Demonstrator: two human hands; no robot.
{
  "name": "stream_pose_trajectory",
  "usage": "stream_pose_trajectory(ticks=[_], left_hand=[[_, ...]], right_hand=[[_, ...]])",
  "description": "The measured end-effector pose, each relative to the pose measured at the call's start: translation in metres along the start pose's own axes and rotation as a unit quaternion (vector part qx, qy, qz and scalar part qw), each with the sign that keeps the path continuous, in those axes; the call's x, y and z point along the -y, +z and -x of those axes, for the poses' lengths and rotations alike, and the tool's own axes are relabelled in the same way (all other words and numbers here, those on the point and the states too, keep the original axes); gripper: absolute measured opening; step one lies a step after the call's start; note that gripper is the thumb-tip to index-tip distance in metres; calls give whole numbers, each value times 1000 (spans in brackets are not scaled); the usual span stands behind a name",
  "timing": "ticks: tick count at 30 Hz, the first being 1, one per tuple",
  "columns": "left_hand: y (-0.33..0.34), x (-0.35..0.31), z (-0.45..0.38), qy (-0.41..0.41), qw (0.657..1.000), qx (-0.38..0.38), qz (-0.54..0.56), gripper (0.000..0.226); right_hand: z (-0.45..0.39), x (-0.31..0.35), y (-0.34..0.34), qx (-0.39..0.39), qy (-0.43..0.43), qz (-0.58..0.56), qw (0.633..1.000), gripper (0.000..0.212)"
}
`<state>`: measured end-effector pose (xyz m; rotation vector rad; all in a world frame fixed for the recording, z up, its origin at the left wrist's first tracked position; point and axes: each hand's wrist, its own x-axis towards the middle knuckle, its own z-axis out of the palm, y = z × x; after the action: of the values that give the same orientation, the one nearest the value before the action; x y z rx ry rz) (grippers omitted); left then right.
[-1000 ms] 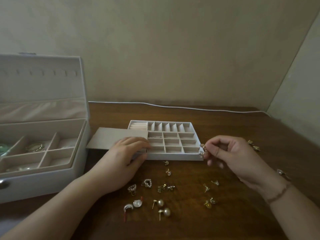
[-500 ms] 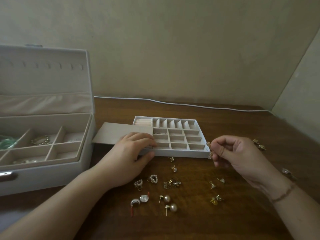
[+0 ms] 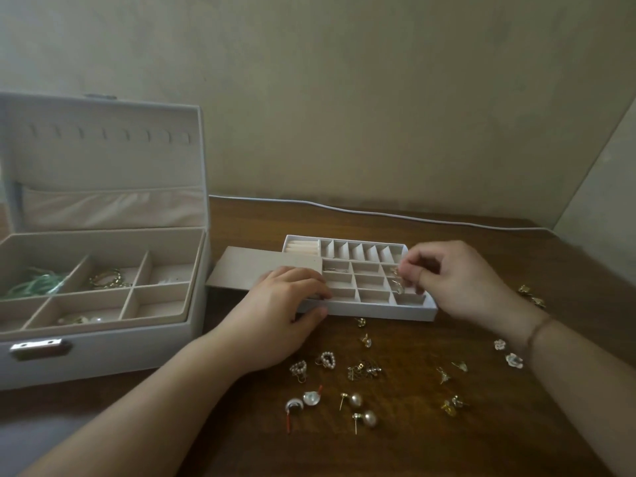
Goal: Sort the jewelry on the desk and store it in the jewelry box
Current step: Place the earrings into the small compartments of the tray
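The right hand (image 3: 457, 280) pinches a small gold earring (image 3: 396, 274) over the right-hand cells of the divided tray (image 3: 378, 309) at frame centre. The left hand (image 3: 285, 304) grips the tray's near-left edge, thumb at its front wall. Progress appears early: one cell shows a wire piece, most cells look bare. At lower centre, pearl studs (image 3: 361, 409), heart earrings (image 3: 311, 363) and gold pieces remain loose on the desk (image 3: 413, 449). The jewelry box (image 3: 103, 352) stands open at left, partly filled.
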<state>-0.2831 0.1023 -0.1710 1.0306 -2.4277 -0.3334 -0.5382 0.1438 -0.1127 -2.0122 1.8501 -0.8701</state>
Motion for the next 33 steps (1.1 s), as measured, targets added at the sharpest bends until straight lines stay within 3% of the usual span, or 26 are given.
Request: stream_pose_trajectory(ticks=[6, 15, 22, 27, 29, 33], left_hand=[[0, -2, 1, 1, 1000, 2, 1, 29], [0, 1, 1, 6, 1000, -3, 2, 29], [0, 4, 2, 7, 1000, -3, 3, 28], [0, 6, 1, 7, 1000, 2, 0, 28], [1, 6, 0, 5, 1000, 1, 3, 27], [3, 7, -1, 4, 1000, -6, 7, 26]], right_hand=[[-53, 5, 23, 10, -7, 125, 992, 10], [-61, 0, 33, 63, 5, 131, 989, 15], [-29, -33, -33, -73, 12, 58, 996, 18], [26, -74, -78, -91, 75, 36, 992, 34], [39, -83, -81, -73, 92, 68, 991, 29], [41, -80, -68, 52, 107, 175, 977, 9]])
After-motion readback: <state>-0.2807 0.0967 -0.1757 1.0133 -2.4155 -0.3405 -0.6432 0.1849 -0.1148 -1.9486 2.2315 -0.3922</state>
